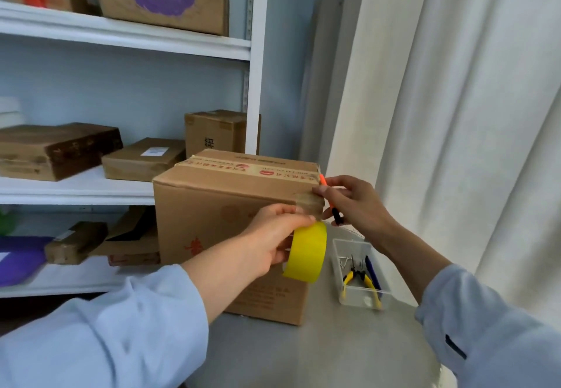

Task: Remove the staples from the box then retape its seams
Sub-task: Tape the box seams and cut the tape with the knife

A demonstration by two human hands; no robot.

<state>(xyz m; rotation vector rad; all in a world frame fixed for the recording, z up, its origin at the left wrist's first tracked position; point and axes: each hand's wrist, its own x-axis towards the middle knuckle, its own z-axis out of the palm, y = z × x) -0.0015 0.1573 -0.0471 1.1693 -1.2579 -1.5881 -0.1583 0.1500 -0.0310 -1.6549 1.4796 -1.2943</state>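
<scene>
A brown cardboard box [212, 205] stands on a grey table [334, 342], printed tape running across its top. My left hand [273, 235] grips a yellow tape roll [306, 254] against the box's near face, close to the right corner. A strip of brown tape [308, 202] lies over that corner's upper part. My right hand [349, 202] holds an orange-and-black cutter [329, 199] while its fingertips press the tape at the corner edge.
A clear plastic tray [359, 293] to the right of the box holds yellow-handled pliers [358, 278] and loose staples. White shelving [121, 190] with several cardboard boxes stands behind and left. A white curtain [455, 114] hangs on the right.
</scene>
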